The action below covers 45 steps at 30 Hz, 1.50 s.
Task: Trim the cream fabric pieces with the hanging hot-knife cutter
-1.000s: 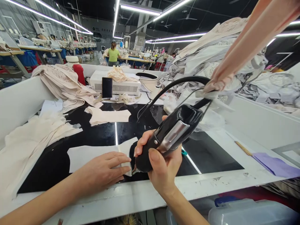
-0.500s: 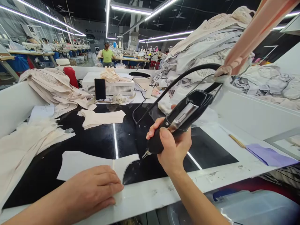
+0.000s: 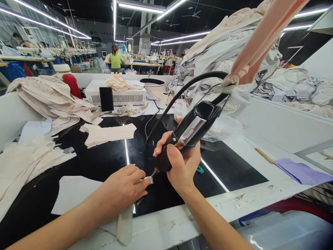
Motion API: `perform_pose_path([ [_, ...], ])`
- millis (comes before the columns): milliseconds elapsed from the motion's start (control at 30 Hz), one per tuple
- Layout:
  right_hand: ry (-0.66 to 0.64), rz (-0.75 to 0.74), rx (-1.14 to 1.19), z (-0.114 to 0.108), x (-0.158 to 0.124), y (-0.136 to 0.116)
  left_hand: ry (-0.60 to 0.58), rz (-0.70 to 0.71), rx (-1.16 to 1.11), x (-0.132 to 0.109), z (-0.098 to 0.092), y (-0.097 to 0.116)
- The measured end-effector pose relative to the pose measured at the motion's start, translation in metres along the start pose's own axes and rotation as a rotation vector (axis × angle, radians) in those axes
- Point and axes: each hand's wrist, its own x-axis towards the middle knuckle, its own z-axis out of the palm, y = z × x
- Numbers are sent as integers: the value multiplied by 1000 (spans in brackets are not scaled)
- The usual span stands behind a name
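You have bright light from ceiling tubes (image 3: 141,8) above and ahead of your hands, glare streaking the black board (image 3: 239,170) beyond your left hand (image 3: 127,187) and beside your right hand (image 3: 183,165), and distant detail soft.

Black-and-silver tool (image 3: 189,132); cloth (image 3: 74,192) perhaps white.

The right hand (image 3: 183,170) holds a rounded black tool (image 3: 189,133) of glossy plastic and shiny metal above a smooth, reflective black board (image 3: 234,170).
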Motion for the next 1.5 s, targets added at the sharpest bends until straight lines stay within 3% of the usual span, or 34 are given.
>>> perform_pose_path([
  [267,-20,-1,42,0,-3,-1,5,-7,7,-5,10,-1],
  [1500,-11,-1,-14,0,-10,-14,11,43,179,-2,4,2],
])
